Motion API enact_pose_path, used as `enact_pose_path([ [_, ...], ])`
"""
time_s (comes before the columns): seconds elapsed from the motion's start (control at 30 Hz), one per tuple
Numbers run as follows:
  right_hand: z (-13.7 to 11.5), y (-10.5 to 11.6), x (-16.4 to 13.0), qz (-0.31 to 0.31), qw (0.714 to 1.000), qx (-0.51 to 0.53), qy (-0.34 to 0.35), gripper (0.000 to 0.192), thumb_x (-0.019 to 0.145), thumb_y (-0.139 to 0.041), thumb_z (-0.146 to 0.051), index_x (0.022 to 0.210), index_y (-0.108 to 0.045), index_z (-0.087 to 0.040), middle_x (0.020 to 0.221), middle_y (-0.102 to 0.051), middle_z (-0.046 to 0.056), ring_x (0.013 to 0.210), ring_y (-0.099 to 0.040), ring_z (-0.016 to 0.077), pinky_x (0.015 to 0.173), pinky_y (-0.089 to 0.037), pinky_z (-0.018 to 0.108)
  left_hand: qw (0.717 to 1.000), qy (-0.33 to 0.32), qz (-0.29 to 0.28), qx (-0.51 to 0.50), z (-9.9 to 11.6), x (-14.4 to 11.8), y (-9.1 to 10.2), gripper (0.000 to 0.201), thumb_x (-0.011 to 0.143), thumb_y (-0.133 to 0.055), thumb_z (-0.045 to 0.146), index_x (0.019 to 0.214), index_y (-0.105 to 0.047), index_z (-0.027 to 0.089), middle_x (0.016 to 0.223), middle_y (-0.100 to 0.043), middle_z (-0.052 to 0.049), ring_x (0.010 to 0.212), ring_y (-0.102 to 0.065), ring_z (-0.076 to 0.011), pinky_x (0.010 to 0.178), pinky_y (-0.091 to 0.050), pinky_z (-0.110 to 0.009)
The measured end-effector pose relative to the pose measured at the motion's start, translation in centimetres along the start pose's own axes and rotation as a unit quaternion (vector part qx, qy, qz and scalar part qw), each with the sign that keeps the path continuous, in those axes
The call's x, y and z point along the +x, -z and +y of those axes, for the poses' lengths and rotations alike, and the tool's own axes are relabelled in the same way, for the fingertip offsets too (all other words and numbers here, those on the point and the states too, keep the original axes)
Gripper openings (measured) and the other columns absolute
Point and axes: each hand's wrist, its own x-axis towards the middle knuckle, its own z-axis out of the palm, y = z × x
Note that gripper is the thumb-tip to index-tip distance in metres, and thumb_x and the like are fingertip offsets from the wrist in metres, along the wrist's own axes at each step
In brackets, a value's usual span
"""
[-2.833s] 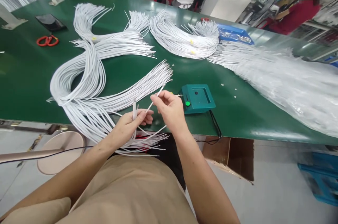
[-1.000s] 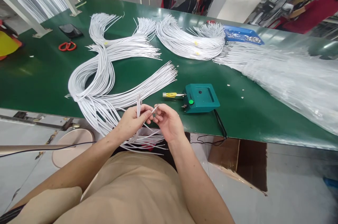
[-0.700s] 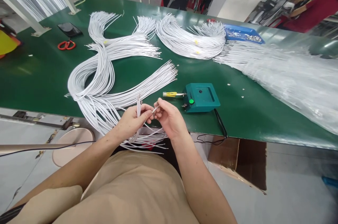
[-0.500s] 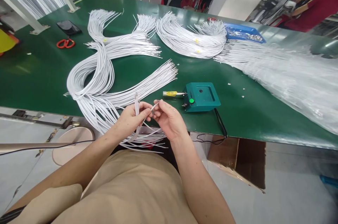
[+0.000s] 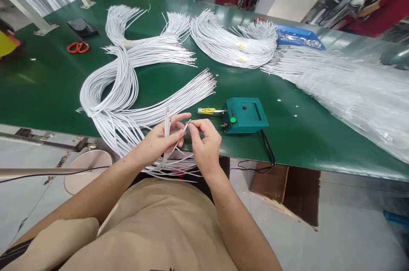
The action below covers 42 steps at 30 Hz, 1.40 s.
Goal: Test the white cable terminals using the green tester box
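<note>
A green table (image 5: 38, 92) carries white wire bundles (image 5: 128, 87) spreading up and left of the hands. A teal box (image 5: 244, 114) sits just right of them. The left hand (image 5: 159, 141) clasps a few upright wires (image 5: 166, 122). Touching it, the right hand (image 5: 204, 145) pinches one wire end (image 5: 186, 125).

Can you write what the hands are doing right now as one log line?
left hand: holds upright white wires | right hand: pinches one wire tip | green box: on table
</note>
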Motion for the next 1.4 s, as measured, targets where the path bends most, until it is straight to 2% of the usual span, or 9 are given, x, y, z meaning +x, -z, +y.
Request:
enact_pose_path([
  [0.2, 0.6, 0.7, 0.3, -0.054, 0.981, -0.139, 0.123, 0.023, 0.091, -0.044, -0.025, 0.079, -0.063, -0.019, 0.084, -0.062, 0.008, 0.084, -0.053, 0.0188, 0.084, -0.042, 0.034, 0.973, 0.117, -0.052, -0.194, 0.8, 0.3, 0.8, 0.036, 0.076, -0.068, 0.013, 0.111, -0.065, 0.02, 0.08, -0.052, -0.002, 0.054, -0.045, -0.0021, 0.035, -0.016, -0.008],
  [0.3, 0.5, 1.2, 1.1, -0.058, 0.998, -0.001, -0.004, 0.02, 0.09, -0.048, -0.033, 0.089, -0.064, -0.021, 0.085, -0.063, 0.004, 0.079, -0.056, 0.0156, 0.078, -0.045, 0.03, 0.982, 0.094, -0.033, -0.161, 0.6, 0.3, 0.9, 0.038, 0.077, -0.069, 0.015, 0.114, -0.063, 0.021, 0.081, -0.053, -0.002, 0.057, -0.048, -0.0036, 0.036, -0.017, -0.009],
  [0.4, 0.3, 1.5, 2.1, -0.09, 0.972, 0.153, -0.152, 0.032, 0.089, -0.047, -0.047, 0.096, -0.065, -0.021, 0.082, -0.063, 0.002, 0.068, -0.055, 0.0128, 0.068, -0.046, 0.027, 0.996, 0.05, -0.029, -0.073, 0.2, 0.3, 0.8, 0.043, 0.079, -0.068, 0.023, 0.121, -0.059, 0.023, 0.076, -0.054, -0.001, 0.054, -0.046, -0.0045, 0.036, -0.018, -0.011],
  [0.53, 0.1, 1.6, 2.9, -0.18, 0.947, 0.178, -0.2, 0.033, 0.082, -0.057, -0.049, 0.073, -0.065, -0.018, 0.067, -0.059, -0.001, 0.062, -0.052, 0.0113, 0.063, -0.043, 0.026, 0.999, 0.004, -0.03, 0.043, 0.0, 0.5, 0.8, 0.046, 0.082, -0.066, 0.031, 0.126, -0.055, 0.024, 0.064, -0.054, 0.002, 0.043, -0.035, -0.0032, 0.037, -0.022, -0.014],
  [0.7, 0.4, 1.3, 2.5, -0.193, 0.958, 0.138, -0.162, 0.02, 0.084, -0.057, -0.036, 0.077, -0.064, -0.018, 0.07, -0.061, 0.0, 0.065, -0.053, 0.0125, 0.068, -0.045, 0.028, 0.997, 0.059, -0.028, -0.049, 0.4, 0.9, 1.1, 0.042, 0.079, -0.068, 0.026, 0.121, -0.059, 0.02, 0.061, -0.053, 0.002, 0.039, -0.03, -0.0012, 0.035, -0.016, -0.014],
  [0.8, 1.0, 1.0, 2.2, -0.142, 0.989, -0.017, -0.023, 0.023, 0.091, -0.046, -0.031, 0.078, -0.061, -0.019, 0.076, -0.06, 0.003, 0.073, -0.054, 0.0155, 0.073, -0.044, 0.031, 0.973, 0.13, -0.046, -0.186, 0.7, 1.5, 1.3, 0.036, 0.075, -0.069, 0.016, 0.111, -0.064, 0.017, 0.064, -0.052, 0.001, 0.039, -0.025, 0.0016, 0.034, -0.012, -0.012],
  [0.93, 1.6, 1.4, 2.8, -0.126, 0.928, -0.301, 0.181, 0.03, 0.095, -0.037, -0.025, 0.079, -0.061, -0.018, 0.082, -0.06, 0.009, 0.083, -0.051, 0.0202, 0.08, -0.04, 0.034, 0.954, 0.147, -0.049, -0.256, 0.2, 2.7, 1.4, 0.036, 0.07, -0.069, 0.008, 0.106, -0.065, 0.014, 0.073, -0.054, -0.001, 0.044, -0.035, 0.0009, 0.033, -0.014, -0.009],
  [1.1, 1.6, 4.1, 5.8, -0.138, 0.865, -0.443, 0.191, 0.023, 0.093, -0.043, -0.026, 0.108, -0.059, -0.017, 0.102, -0.065, 0.011, 0.096, -0.051, 0.025, 0.083, -0.036, 0.038, 0.993, 0.062, -0.001, -0.104, -1.0, 4.4, 1.1, 0.046, 0.076, -0.069, 0.023, 0.119, -0.056, 0.018, 0.074, -0.06, -0.002, 0.052, -0.049, -0.0056, 0.036, -0.018, -0.013],
  [1.4, 2.5, 5.9, 9.2, -0.236, 0.819, -0.498, 0.159, 0.011, 0.085, -0.053, -0.016, 0.094, -0.06, -0.018, 0.082, -0.068, 0.008, 0.084, -0.055, 0.0245, 0.084, -0.037, 0.038, 0.993, 0.01, 0.039, 0.112, -1.3, 6.9, 0.3, 0.041, 0.081, -0.059, 0.03, 0.12, -0.055, 0.018, 0.063, -0.061, 0.002, 0.046, -0.048, -0.0084, 0.045, -0.033, -0.021],
])
